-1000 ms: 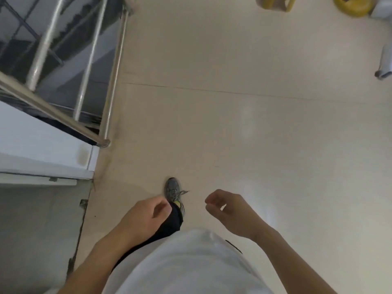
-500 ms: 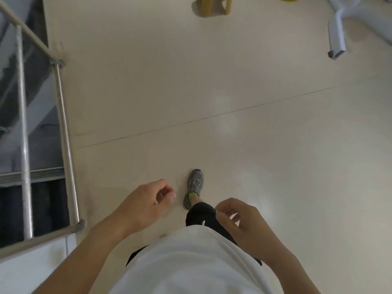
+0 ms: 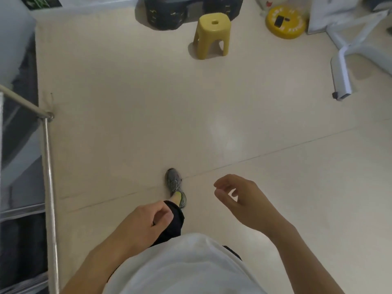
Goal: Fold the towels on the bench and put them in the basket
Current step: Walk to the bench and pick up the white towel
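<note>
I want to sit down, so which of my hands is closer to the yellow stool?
Right. The right hand hangs below and slightly right of the yellow stool; the left hand sits lower and further left, by the leg.

1. The stool (image 3: 212, 35) stands on the floor (image 3: 127, 102) at the far side, ahead of the person.
2. A box (image 3: 169, 11) sits just behind and to the left of the stool.
3. A round disc (image 3: 285, 21) lies on the floor to the stool's right.
4. A frame leg (image 3: 341, 75) rests on the floor at the far right.
5. A railing (image 3: 47, 166) runs along the left edge.
6. A shoe (image 3: 174, 182) is planted on the floor at centre, between the left hand (image 3: 146, 223) and the right hand (image 3: 244, 200).
</note>
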`<state>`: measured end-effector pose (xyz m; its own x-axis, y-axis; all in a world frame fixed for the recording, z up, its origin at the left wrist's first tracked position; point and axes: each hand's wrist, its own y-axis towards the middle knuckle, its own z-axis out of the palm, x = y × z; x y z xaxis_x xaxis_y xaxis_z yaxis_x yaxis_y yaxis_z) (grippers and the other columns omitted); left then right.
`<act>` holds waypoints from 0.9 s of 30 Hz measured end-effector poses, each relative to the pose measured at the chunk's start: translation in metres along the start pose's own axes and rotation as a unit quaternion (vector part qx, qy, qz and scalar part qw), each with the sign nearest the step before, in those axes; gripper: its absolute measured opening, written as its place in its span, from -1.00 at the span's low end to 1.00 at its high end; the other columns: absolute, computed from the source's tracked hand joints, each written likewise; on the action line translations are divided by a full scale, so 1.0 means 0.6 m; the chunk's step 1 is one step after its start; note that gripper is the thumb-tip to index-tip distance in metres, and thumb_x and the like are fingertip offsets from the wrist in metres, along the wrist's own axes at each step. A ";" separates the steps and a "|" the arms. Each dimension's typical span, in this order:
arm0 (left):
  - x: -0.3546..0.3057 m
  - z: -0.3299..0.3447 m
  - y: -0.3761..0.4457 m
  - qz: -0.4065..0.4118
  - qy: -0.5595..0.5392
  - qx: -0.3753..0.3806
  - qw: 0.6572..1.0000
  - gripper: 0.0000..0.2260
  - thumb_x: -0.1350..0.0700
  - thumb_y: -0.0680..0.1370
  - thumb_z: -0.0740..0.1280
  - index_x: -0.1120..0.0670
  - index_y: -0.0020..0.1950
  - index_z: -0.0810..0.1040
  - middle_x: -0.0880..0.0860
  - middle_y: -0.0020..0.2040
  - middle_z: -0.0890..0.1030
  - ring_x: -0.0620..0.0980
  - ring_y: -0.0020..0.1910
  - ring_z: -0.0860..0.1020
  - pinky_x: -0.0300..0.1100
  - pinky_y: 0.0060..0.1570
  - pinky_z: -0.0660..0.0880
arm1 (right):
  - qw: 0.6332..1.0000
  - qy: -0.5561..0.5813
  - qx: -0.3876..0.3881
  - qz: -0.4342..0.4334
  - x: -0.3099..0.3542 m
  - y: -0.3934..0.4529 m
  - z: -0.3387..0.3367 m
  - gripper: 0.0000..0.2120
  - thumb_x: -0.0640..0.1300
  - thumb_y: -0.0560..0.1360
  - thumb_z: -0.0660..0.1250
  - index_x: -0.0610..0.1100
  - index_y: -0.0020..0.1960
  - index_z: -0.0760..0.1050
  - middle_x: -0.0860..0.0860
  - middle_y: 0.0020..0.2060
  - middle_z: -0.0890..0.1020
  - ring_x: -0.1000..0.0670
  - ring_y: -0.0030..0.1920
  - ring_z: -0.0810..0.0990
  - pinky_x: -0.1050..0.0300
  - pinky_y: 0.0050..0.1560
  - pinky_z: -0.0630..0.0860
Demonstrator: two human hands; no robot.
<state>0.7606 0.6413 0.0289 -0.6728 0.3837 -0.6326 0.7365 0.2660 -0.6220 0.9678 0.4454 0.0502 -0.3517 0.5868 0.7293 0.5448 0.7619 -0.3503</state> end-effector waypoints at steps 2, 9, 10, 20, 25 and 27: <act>-0.031 -0.060 0.089 0.009 0.001 0.000 1.000 -0.89 -0.12 0.59 0.25 -0.19 -0.07 0.54 -0.26 -0.12 0.64 -0.23 -0.09 0.60 -0.12 0.01 0.56 | 1.000 0.006 -0.010 0.011 0.006 0.089 -0.037 -0.83 0.13 0.55 0.26 0.12 0.08 0.55 0.25 -0.07 0.63 0.23 0.01 0.59 0.39 -0.07 0.46; -0.189 -0.307 0.372 0.065 0.060 0.005 0.996 -0.90 -0.07 0.60 0.26 -0.19 -0.11 0.50 -0.20 -0.18 0.61 -0.24 -0.17 0.55 -0.30 -0.16 0.47 | 0.996 0.045 -0.043 0.057 0.044 0.334 -0.181 -0.82 0.21 0.51 0.21 0.23 0.04 0.52 0.32 -0.04 0.61 0.22 0.04 0.59 0.34 -0.06 0.48; -0.213 -0.336 0.408 0.074 0.081 0.009 0.994 -0.90 -0.08 0.60 0.25 -0.20 -0.12 0.48 -0.20 -0.19 0.60 -0.24 -0.18 0.54 -0.33 -0.20 0.43 | 0.996 0.047 -0.047 0.061 0.045 0.364 -0.202 -0.82 0.22 0.51 0.19 0.25 0.03 0.51 0.34 -0.03 0.60 0.24 0.04 0.58 0.36 -0.07 0.47; -0.436 -0.530 0.814 0.088 0.133 0.024 0.987 -0.90 -0.08 0.60 0.25 -0.12 -0.02 0.53 -0.18 -0.16 0.59 -0.19 -0.15 0.55 -0.32 -0.18 0.44 | 0.994 0.047 -0.051 0.085 -0.037 0.737 -0.450 -0.91 0.15 0.53 0.21 0.28 -0.02 0.48 0.34 -0.05 0.59 0.26 0.01 0.57 0.45 -0.08 0.44; -0.522 -0.617 0.944 0.048 0.088 0.009 0.995 -0.92 -0.11 0.60 0.24 -0.18 -0.02 0.51 -0.22 -0.13 0.61 -0.21 -0.11 0.56 -0.23 -0.07 0.53 | 0.998 0.026 -0.014 0.057 -0.038 0.939 -0.610 -0.86 0.12 0.57 0.23 0.18 0.07 0.53 0.31 -0.07 0.60 0.26 0.03 0.57 0.43 -0.07 0.42; -0.546 -0.655 0.990 0.032 0.070 0.003 0.997 -0.92 -0.11 0.60 0.24 -0.20 -0.03 0.51 -0.22 -0.14 0.62 -0.20 -0.12 0.57 -0.24 -0.07 0.54 | 0.998 0.029 -0.003 0.047 -0.030 1.016 -0.660 -0.85 0.10 0.57 0.25 0.13 0.08 0.54 0.29 -0.07 0.61 0.26 0.02 0.57 0.40 -0.06 0.43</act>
<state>1.4462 1.0213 0.0482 -0.6077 0.5198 -0.6005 0.7769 0.2322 -0.5852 1.6075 0.7906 0.0560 -0.2538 0.6394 0.7258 0.5785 0.7017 -0.4159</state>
